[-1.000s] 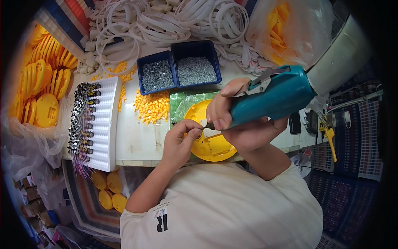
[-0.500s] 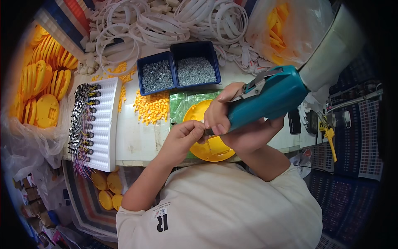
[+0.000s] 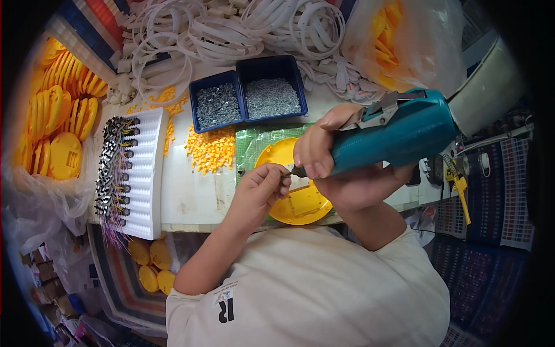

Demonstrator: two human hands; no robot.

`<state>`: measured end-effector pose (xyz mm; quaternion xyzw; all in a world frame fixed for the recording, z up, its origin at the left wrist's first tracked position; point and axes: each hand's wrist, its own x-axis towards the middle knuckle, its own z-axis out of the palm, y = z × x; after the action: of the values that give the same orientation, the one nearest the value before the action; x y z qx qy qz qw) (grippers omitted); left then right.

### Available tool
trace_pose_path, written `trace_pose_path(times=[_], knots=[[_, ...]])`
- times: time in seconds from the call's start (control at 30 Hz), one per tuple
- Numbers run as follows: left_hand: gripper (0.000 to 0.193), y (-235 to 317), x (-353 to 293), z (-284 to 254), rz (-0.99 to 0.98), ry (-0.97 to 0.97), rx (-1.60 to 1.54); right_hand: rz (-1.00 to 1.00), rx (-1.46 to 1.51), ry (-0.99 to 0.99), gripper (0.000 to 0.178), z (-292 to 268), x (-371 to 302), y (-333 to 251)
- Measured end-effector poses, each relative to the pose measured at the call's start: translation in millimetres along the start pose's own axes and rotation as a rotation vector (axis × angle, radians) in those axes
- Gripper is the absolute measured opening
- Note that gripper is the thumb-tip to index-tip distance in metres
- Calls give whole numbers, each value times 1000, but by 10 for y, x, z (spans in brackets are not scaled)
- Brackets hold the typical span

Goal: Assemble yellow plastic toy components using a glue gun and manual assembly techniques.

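Note:
A teal electric screwdriver (image 3: 393,136) lies tilted in my right hand (image 3: 354,189), whose fingers wrap round its body near the nose. The nose points left, toward my left hand (image 3: 259,188). Thumb and forefinger of that hand pinch the thin dark screwdriver bit (image 3: 293,172) just ahead of the nose; whether a screw is there too is too small to tell. Beneath both hands a round yellow plastic cover (image 3: 298,208) rests on a green mat (image 3: 247,141) at the table's front edge. My hands hide part of the cover.
Two blue bins (image 3: 240,81) of small metal screws stand behind the mat. Small yellow parts (image 3: 209,151) lie beside it. Left is a white foam tray (image 3: 149,179) with wired components. White rings (image 3: 225,37) pile at the back; yellow covers (image 3: 66,155) stack far left.
The screwdriver and my right hand have shifted to the right, drawing the nose away from my left fingertips. More of the bit and the yellow cover shows. My left hand stays nearly in place.

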<state>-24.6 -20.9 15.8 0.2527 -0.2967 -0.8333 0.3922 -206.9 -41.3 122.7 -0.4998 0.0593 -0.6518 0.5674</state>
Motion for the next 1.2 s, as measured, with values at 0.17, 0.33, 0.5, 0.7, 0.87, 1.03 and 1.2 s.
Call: trace_pose_path(times=[0.17, 0.33, 0.5, 0.7, 0.87, 1.03, 1.2], knots=[[26, -6, -21, 19, -16, 15, -81, -18, -5, 12, 90, 29, 14, 4], [26, -28, -28, 38, -31, 9, -163, -29, 23, 17, 90, 31, 3, 16], [27, -27, -34, 100, -41, 40, -178, -47, 28, -35, 91, 12, 4, 22], [34, 55, -44, 117, -85, 16, -130, -48, -9, -36, 90, 10, -18, 35], [34, 525, 89, -105, 148, 293, 868, -41, -39, 36, 90, -22, -42, -41], [23, 1228, 600, -782, 986, 642, 2090, -11, -80, 84, 87, -92, -153, 0], [16, 1290, 811, -1302, 847, 584, 2024, 94, -120, 149, 90, -148, -296, 114]])
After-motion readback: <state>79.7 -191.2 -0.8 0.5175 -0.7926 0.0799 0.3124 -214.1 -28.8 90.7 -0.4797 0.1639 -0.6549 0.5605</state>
